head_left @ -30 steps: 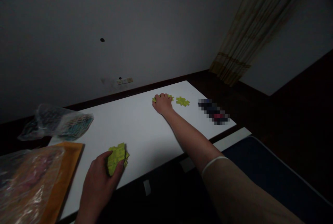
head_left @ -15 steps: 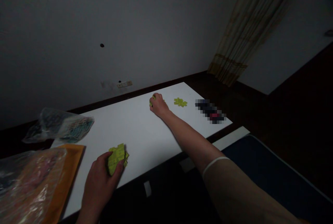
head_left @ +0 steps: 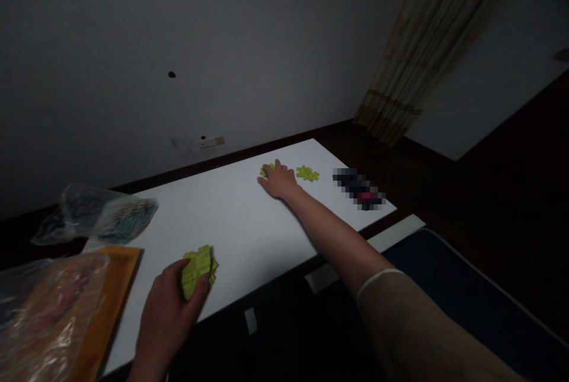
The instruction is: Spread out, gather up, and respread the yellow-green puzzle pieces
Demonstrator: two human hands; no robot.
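In my left hand (head_left: 166,305) is a stack of yellow-green jigsaw puzzle pieces (head_left: 195,269), gripped between thumb and fingers above the near edge of the white table (head_left: 222,210). My right hand (head_left: 280,182) reaches to the far side of the table, its fingers spread. Its fingertips rest on or just over a yellow-green puzzle piece (head_left: 267,169), which they partly hide. Just right of that hand, another group of yellow-green puzzle pieces (head_left: 307,173) lies flat; I cannot tell how many pieces it holds.
A clear plastic bag (head_left: 106,210) with patterned contents lies on the table's left end. In front of it sits an orange padded envelope (head_left: 120,287) under more clear plastic. A pixelated dark object (head_left: 358,188) lies at the right end. Behind stands a wall with a socket (head_left: 211,142).
My right hand has shifted slightly right and its fingers have spread, letting go of the yellow-green piece. The left hand still holds its stack. The view has shifted slightly.
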